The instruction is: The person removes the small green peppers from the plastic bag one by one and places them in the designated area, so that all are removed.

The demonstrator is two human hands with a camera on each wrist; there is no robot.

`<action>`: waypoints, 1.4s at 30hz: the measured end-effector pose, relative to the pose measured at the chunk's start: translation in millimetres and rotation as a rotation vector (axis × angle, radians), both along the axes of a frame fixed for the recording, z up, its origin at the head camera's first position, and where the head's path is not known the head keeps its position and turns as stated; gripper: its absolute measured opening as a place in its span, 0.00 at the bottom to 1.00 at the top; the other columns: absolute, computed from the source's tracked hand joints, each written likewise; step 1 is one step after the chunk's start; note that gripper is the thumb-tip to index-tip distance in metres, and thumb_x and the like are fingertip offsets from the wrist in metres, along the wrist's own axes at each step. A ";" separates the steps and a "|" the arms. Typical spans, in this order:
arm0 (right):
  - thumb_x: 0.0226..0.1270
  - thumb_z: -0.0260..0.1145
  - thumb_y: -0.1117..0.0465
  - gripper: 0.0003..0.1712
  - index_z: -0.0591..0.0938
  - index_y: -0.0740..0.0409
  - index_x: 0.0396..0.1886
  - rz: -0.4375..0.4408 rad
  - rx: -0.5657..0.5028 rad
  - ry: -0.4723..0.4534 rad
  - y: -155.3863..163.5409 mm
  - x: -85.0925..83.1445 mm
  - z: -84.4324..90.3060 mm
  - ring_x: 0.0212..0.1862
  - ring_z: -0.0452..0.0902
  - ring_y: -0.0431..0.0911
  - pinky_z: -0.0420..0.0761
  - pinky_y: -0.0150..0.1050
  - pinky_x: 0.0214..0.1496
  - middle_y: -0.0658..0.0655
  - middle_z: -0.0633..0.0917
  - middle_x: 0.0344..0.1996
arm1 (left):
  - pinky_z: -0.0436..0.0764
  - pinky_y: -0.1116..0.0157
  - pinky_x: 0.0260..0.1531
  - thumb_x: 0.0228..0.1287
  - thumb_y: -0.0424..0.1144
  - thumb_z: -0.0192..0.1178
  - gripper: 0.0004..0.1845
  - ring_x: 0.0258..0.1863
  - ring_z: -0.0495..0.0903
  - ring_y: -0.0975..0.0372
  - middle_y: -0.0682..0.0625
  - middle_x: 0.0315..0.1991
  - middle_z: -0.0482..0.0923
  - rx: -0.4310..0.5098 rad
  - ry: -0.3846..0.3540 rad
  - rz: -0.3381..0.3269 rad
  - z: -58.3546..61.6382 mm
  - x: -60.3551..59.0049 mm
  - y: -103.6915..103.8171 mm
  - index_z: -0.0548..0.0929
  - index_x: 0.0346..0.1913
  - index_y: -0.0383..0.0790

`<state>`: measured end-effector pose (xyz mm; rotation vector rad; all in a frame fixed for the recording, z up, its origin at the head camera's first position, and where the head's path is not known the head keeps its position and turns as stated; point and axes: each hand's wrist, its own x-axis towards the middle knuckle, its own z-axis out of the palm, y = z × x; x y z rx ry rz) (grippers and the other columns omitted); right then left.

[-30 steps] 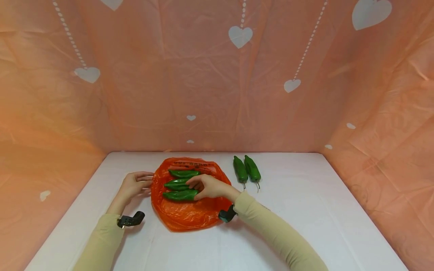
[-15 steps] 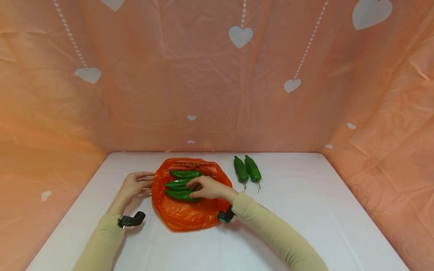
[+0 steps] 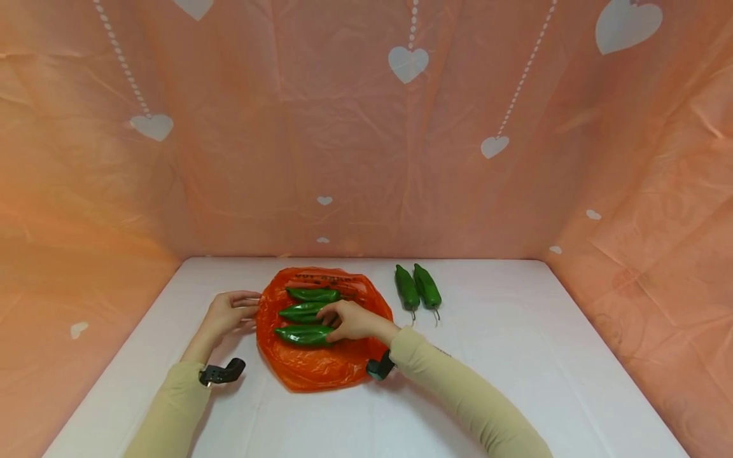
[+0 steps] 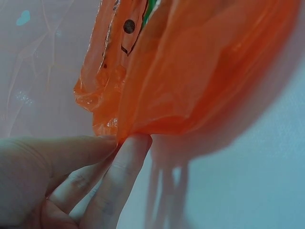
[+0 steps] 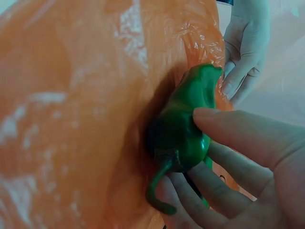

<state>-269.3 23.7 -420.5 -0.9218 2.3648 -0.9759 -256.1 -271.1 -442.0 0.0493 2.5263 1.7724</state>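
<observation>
An orange plastic bag [image 3: 321,369] lies spread on the white table, with three long green peppers in a row on it. The right hand [image 3: 355,320] holds the nearest green pepper [image 3: 303,335] by its stem end. In the right wrist view the thumb presses on that pepper's side and the other fingers lie behind it; its curved stem shows. Beyond it are the middle pepper [image 3: 300,311], partly under the fingers, and the far pepper [image 3: 312,294]. At the bag's left edge, the left hand [image 3: 228,313] pinches the plastic between thumb and finger, as the left wrist view shows.
Two more green peppers, a left one [image 3: 407,289] and a right one [image 3: 426,286], lie side by side right of the bag, stems toward the person. Peach cloth [image 3: 366,159] with pale hearts encloses the white table [image 3: 515,356] at the back and sides.
The nearest pepper slid slightly right, then back left and toward the person with the right hand, widening its gap from the middle pepper. The left hand stays in place.
</observation>
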 end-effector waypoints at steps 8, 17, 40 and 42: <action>0.55 0.74 0.67 0.27 0.79 0.62 0.56 0.010 0.024 -0.015 -2.7 3.3 -0.5 0.48 0.78 0.42 0.78 0.28 0.47 0.54 0.83 0.48 | 0.85 0.59 0.32 0.66 0.27 0.56 0.20 0.30 0.85 0.57 0.30 0.47 0.79 -0.014 -0.005 0.002 -2.6 0.4 -0.7 0.72 0.59 0.22; 0.55 0.74 0.64 0.25 0.81 0.61 0.55 0.014 0.035 0.001 -4.3 1.2 0.3 0.48 0.78 0.40 0.77 0.28 0.49 0.53 0.83 0.49 | 0.85 0.58 0.33 0.66 0.27 0.55 0.20 0.31 0.85 0.58 0.29 0.48 0.79 0.003 -0.023 -0.008 -0.4 -1.1 -0.9 0.71 0.59 0.21; 0.58 0.72 0.63 0.21 0.82 0.53 0.53 0.048 -0.011 0.066 14.1 2.2 4.4 0.48 0.75 0.39 0.76 0.29 0.49 0.47 0.82 0.49 | 0.85 0.59 0.32 0.67 0.27 0.55 0.20 0.30 0.85 0.57 0.29 0.48 0.78 -0.018 -0.027 0.010 1.5 0.2 0.5 0.72 0.59 0.22; 0.58 0.72 0.64 0.21 0.82 0.53 0.53 0.044 -0.026 0.070 17.5 3.0 5.8 0.47 0.76 0.39 0.77 0.29 0.48 0.47 0.82 0.48 | 0.85 0.59 0.32 0.67 0.27 0.55 0.20 0.31 0.85 0.57 0.29 0.48 0.78 -0.019 -0.029 0.012 1.7 0.7 0.1 0.71 0.59 0.22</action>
